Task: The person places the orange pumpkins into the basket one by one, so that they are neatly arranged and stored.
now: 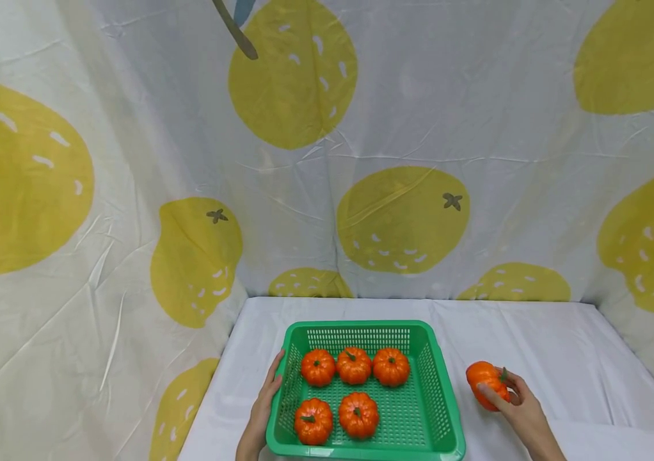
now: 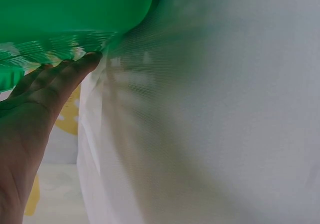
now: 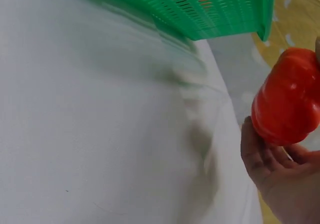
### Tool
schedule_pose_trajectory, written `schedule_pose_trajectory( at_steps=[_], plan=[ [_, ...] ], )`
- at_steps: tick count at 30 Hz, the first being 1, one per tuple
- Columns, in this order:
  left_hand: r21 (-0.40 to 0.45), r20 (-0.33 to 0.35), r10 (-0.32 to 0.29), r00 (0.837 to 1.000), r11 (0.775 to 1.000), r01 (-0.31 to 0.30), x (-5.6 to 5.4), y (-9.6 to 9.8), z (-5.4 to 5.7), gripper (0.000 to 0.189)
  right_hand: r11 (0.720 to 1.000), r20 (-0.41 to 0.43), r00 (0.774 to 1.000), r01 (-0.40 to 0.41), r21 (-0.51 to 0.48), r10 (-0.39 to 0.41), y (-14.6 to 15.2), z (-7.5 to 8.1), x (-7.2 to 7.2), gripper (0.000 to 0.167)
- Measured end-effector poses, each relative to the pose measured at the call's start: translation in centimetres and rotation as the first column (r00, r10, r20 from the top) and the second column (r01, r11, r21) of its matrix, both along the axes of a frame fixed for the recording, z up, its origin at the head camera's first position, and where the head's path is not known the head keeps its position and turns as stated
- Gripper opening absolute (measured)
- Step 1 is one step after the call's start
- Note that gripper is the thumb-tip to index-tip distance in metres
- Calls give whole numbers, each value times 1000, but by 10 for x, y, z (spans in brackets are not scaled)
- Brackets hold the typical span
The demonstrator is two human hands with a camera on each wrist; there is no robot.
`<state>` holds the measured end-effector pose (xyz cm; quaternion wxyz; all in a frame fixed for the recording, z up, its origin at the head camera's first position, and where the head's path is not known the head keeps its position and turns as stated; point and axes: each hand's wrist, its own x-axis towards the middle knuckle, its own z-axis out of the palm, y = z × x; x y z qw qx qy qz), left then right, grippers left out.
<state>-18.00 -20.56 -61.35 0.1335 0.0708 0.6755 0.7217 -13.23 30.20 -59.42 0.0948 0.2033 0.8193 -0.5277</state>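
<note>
In the head view my right hand (image 1: 519,410) holds an orange-red bell pepper (image 1: 485,384) with a green stem, above the cloth to the right of the green basket (image 1: 448,410). Its fingers and thumb grip opposite sides of the shiny, lobed pepper (image 3: 287,98) in the right wrist view. My left hand (image 1: 260,410) lies against the basket's left outer wall. The left wrist view shows its fingers (image 2: 75,76) nearly straight along the slotted plastic. Inside the basket sit several small orange pumpkins (image 1: 354,366), in a back row and a front row.
A white cloth (image 1: 569,358) covers the table. Behind and at both sides hang pale curtains (image 1: 511,218) printed with big yellow fruit. The basket's right part shows bare slotted floor (image 1: 404,419).
</note>
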Motion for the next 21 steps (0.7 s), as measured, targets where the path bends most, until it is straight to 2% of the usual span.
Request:
schedule_pose_trajectory(
  at_steps=[10,21],
  plan=[
    [7,-12,3,1000,1000,-3,1,0,-1,56,996,-28,1000,-4,-91,1,-2,0,6,107],
    [18,-7,-3,1000,1000,3,2,0,-1,56,995,-22,1000,-19,-95,17,-6,9,11,103]
  ],
)
